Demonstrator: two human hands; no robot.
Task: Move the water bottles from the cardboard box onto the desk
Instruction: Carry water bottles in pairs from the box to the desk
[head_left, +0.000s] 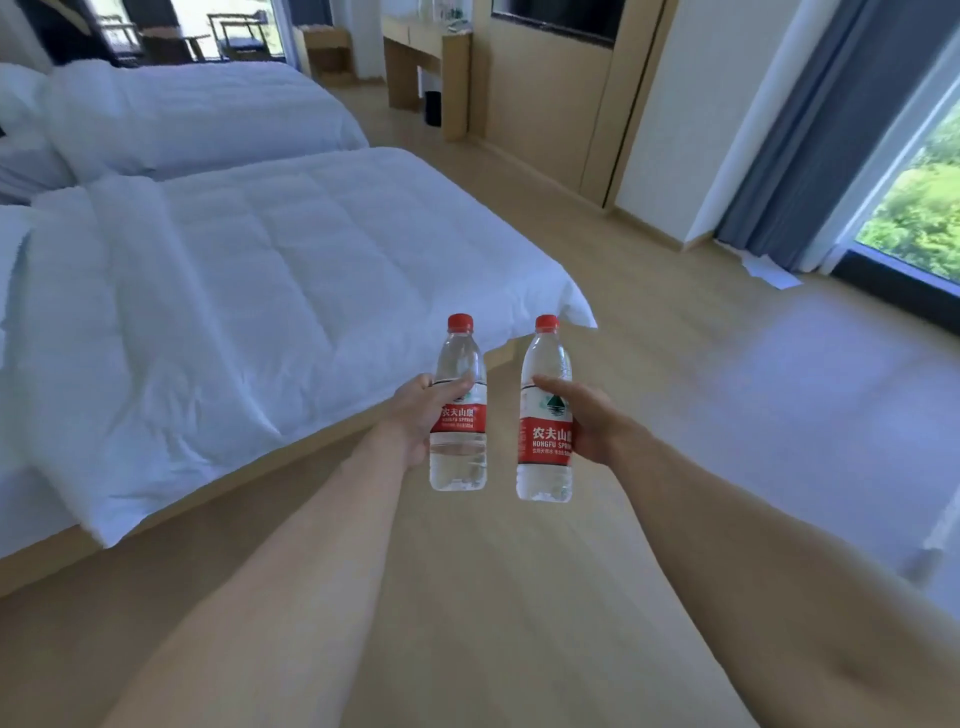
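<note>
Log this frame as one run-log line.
phase: carry | left hand: holds left bottle upright | right hand: holds right bottle upright | box: unseen | desk: far

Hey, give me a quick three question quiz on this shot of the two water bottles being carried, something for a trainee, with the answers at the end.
1. True or false: the left hand and the right hand each hold one bottle.
2. What colour are the caps on the left bottle and the right bottle?
3. What lies below the bottles? A) the bed B) the wooden floor C) the desk

Key
1. True: the fingers of each hand are curled round one upright bottle.
2. Red.
3. B: the floor; the bed is to the left, the desk far across the room.
</note>
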